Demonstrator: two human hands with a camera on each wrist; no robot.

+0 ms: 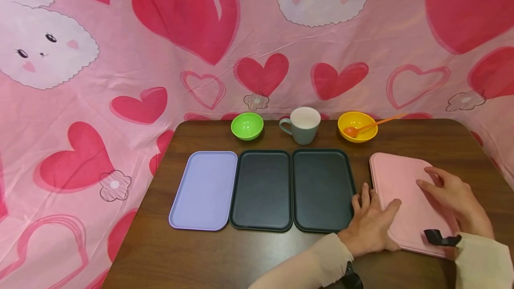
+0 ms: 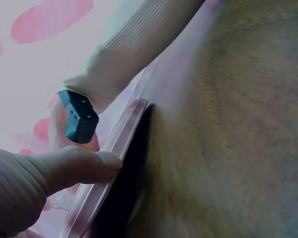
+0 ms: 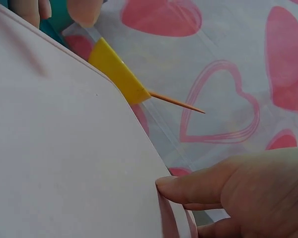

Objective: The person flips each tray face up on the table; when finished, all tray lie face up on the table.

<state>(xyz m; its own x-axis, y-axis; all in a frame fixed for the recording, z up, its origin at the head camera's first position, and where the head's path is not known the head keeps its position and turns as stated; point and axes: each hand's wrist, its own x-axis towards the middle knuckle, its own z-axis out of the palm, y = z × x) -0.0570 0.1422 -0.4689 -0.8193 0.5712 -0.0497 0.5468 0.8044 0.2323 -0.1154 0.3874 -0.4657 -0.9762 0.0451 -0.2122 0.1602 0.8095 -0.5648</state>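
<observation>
A pink tray [image 1: 401, 195] lies at a slant on the right of the table, a hand at either side. Its edge looks doubled in the left wrist view, but I cannot tell if a second tray lies under it. My left hand [image 1: 369, 224] grips the left side, fingers outside the edge; its thumb [image 2: 84, 168] presses the rim, while its other fingers are hidden in that view. On the opposite side my right hand [image 1: 458, 195] pinches the rim, thumb [image 3: 193, 188] on top and fingers at the outside. Beside my left fingers is a dark tray [image 1: 323, 191].
Left of that dark tray lie another dark tray [image 1: 263, 191] and a lavender tray [image 1: 205, 191]. Along the back stand a green bowl [image 1: 247, 126], a grey-blue mug [image 1: 304, 130] and a yellow bowl [image 1: 357, 136] holding an orange spoon [image 1: 379, 122]. A heart-patterned cloth [image 1: 261, 75] hangs behind.
</observation>
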